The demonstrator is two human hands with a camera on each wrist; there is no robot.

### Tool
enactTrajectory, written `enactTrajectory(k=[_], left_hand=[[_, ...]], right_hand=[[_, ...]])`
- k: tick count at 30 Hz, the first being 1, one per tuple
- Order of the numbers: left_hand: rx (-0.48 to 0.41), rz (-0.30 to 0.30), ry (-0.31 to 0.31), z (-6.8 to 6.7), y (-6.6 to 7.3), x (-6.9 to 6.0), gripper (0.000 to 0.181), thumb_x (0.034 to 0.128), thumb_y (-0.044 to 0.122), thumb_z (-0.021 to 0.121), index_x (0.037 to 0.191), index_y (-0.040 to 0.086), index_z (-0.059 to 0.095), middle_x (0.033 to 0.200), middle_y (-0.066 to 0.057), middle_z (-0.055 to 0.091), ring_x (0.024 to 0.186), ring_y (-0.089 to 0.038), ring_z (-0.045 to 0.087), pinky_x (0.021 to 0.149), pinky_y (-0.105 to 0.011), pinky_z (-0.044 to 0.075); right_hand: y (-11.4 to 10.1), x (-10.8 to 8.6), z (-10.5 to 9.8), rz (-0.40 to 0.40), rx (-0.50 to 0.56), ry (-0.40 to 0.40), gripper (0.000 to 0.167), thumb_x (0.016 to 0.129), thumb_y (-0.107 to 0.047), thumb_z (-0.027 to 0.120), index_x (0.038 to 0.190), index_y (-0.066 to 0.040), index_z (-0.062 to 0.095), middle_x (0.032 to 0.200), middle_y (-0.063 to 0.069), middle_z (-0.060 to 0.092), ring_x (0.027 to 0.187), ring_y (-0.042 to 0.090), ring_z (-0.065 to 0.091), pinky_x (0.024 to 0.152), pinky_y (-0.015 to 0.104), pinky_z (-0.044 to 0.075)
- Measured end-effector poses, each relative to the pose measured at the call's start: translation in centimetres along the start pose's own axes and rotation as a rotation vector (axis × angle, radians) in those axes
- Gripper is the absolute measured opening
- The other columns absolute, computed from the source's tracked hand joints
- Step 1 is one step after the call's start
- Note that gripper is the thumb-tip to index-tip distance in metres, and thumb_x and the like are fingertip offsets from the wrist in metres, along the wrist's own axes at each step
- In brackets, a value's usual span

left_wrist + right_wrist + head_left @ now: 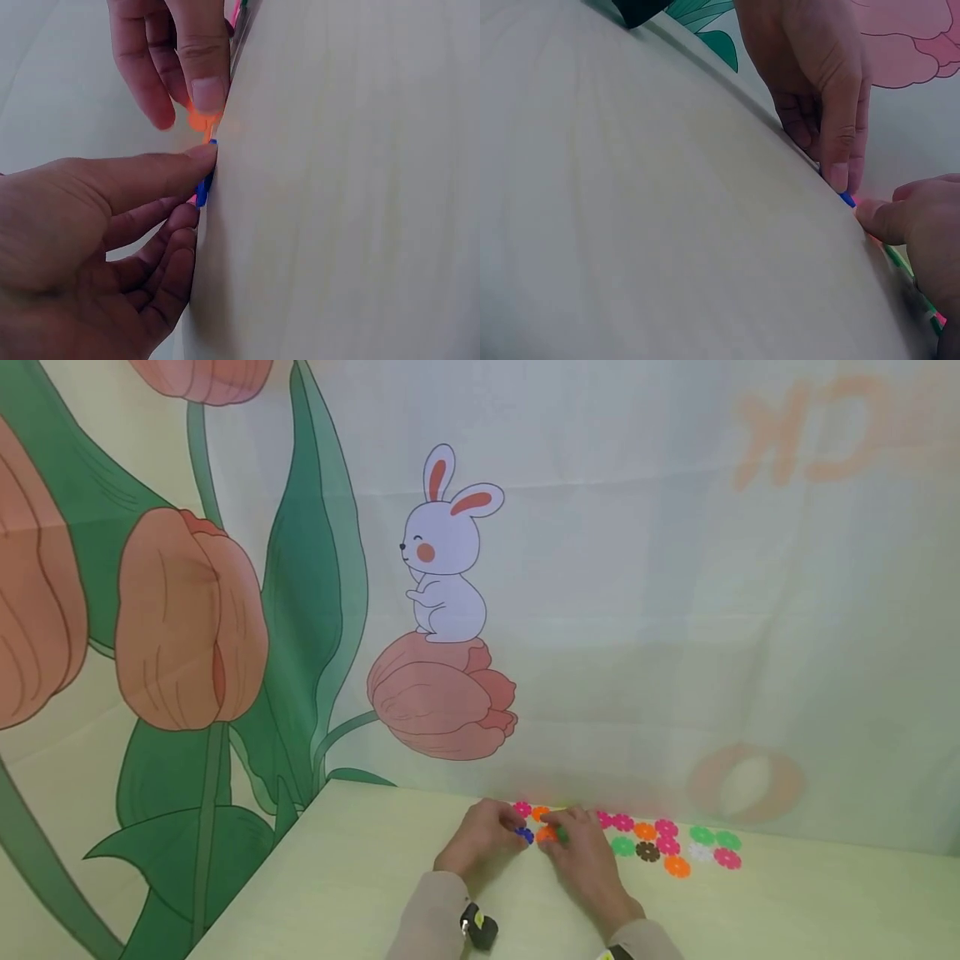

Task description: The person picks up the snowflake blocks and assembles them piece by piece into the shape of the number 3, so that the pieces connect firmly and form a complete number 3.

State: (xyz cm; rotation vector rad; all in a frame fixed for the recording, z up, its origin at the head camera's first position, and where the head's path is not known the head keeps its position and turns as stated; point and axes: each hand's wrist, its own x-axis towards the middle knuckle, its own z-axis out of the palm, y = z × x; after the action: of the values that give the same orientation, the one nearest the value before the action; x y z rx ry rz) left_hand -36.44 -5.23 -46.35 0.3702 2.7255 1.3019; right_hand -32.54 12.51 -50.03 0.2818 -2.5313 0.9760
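**Blue piece in the pinch, orange piece just beside it**

Two bare hands work close together over a pale table, before a backdrop printed with tulips and a white rabbit. The left hand pinches the small, notched blue piece between thumb and fingers, its grip nearly closed. The right hand bends over the orange piece, thumb at its edge and fingers curved, with only a small gap between them; whether it grips the piece or merely touches it cannot be told. Nor do the views settle whether blue and orange meet.

A green piece peeks out by the right fingers. Beyond the hands lie a pink piece and a second orange piece; to the right spread more colours, among them a brown piece and a white piece.

At such close quarters, the work seems best done with fingertips alone: a light hold at the blue piece's rim, its notches left in sight, and the orange one steadied against sliding. The right palm probably does well to ride high, since a low wrist could brush its neighbours out of place. Pressing hard might tip so thin a piece.
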Motion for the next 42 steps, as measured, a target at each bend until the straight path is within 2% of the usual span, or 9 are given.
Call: enactTrajectory(k=[4, 9, 12, 14, 17, 21, 24, 33, 42], left_hand=[[0.022, 0.001, -0.009, -0.2, 0.0, -0.2, 0.022, 0.0849, 0.008, 0.09, 0.101, 0.007, 0.075, 0.092, 0.0, 0.067, 0.087, -0.02, 0.061, 0.089, -0.042, 0.059], [0.016, 0.059, -0.014, -0.8, -0.4, -0.8, 0.023, 0.0854, 0.007, 0.089, 0.101, 0.008, 0.072, 0.09, 0.0, 0.067, 0.084, -0.019, 0.062, 0.08, -0.036, 0.059], [-0.023, 0.087, -0.019, -1.2, -0.9, -1.2, 0.019, 0.0881, 0.006, 0.087, 0.102, 0.008, 0.074, 0.088, 0.0, 0.067, 0.081, -0.018, 0.063, 0.073, -0.032, 0.058], [-0.07, 0.086, -0.03, -1.4, -1.2, -1.6, 0.015, 0.0905, 0.005, 0.084, 0.103, 0.008, 0.075, 0.088, -0.001, 0.068, 0.079, -0.018, 0.064, 0.071, -0.03, 0.06], [-0.163, 0.061, -0.053, -1.5, -1.6, -2.1, 0.012, 0.0936, 0.004, 0.081, 0.105, 0.007, 0.078, 0.088, -0.002, 0.069, 0.078, -0.018, 0.068, 0.072, -0.029, 0.063], [-0.291, 0.022, -0.086, -1.4, -1.6, -2.6, 0.012, 0.0961, 0.004, 0.078, 0.108, 0.003, 0.078, 0.091, -0.005, 0.073, 0.079, -0.021, 0.074, 0.075, -0.033, 0.066], [-0.347, 0.018, -0.103, -1.3, -1.5, -2.8, 0.012, 0.0974, 0.005, 0.077, 0.108, 0.001, 0.079, 0.094, -0.007, 0.075, 0.082, -0.023, 0.076, 0.076, -0.034, 0.066], [-0.432, 0.045, -0.133, -1.0, -0.7, -3.0, 0.014, 0.0993, 0.007, 0.075, 0.11, -0.001, 0.079, 0.096, -0.01, 0.078, 0.083, -0.025, 0.077, 0.078, -0.035, 0.066], [-0.487, 0.018, -0.166, -1.1, 0.3, -3.1, 0.015, 0.0994, 0.011, 0.076, 0.11, 0.002, 0.08, 0.096, -0.009, 0.077, 0.083, -0.022, 0.076, 0.078, -0.032, 0.065]], right_hand=[[-0.1, -0.1, -0.1, 0.039, 0.08, 0.002, 0.027, 0.089, -0.004, 0.084, 0.114, -0.009, 0.077, 0.104, -0.002, 0.064, 0.098, 0.017, 0.057, 0.082, 0.035, 0.056], [0.0, -0.5, -0.6, 0.14, 0.252, 0.055, 0.013, 0.093, -0.004, 0.081, 0.102, -0.012, 0.077, 0.097, -0.004, 0.068, 0.087, 0.015, 0.059, 0.075, 0.027, 0.054], [0.0, -1.0, -1.0, 0.218, 0.31, 0.099, 0.01, 0.094, -0.011, 0.082, 0.101, -0.016, 0.077, 0.094, -0.006, 0.072, 0.086, 0.014, 0.062, 0.072, 0.026, 0.054], [0.0, -1.3, -1.2, 0.268, 0.348, 0.109, 0.01, 0.095, -0.015, 0.082, 0.104, -0.017, 0.078, 0.094, -0.006, 0.074, 0.087, 0.014, 0.064, 0.073, 0.025, 0.055], [0.0, -1.8, -1.5, 0.298, 0.39, 0.095, 0.01, 0.096, -0.014, 0.08, 0.106, -0.017, 0.078, 0.096, -0.005, 0.075, 0.088, 0.015, 0.068, 0.074, 0.024, 0.058], [-0.2, -2.4, -1.9, 0.303, 0.403, 0.066, 0.009, 0.099, -0.013, 0.077, 0.107, -0.017, 0.078, 0.099, -0.006, 0.076, 0.091, 0.015, 0.069, 0.077, 0.024, 0.059], [-0.3, -2.9, -2.3, 0.293, 0.383, 0.059, 0.008, 0.099, -0.014, 0.076, 0.106, -0.018, 0.079, 0.101, -0.007, 0.077, 0.095, 0.015, 0.067, 0.079, 0.024, 0.057], [-0.5, -3.6, -2.9, 0.274, 0.413, 0.045, 0.009, 0.1, -0.014, 0.075, 0.108, -0.018, 0.079, 0.103, -0.006, 0.078, 0.098, 0.016, 0.068, 0.084, 0.024, 0.057], [-0.4, -3.7, -3.1, 0.249, 0.426, 0.06, 0.009, 0.1, -0.014, 0.075, 0.107, -0.018, 0.079, 0.102, -0.007, 0.078, 0.096, 0.016, 0.069, 0.084, 0.026, 0.058]])
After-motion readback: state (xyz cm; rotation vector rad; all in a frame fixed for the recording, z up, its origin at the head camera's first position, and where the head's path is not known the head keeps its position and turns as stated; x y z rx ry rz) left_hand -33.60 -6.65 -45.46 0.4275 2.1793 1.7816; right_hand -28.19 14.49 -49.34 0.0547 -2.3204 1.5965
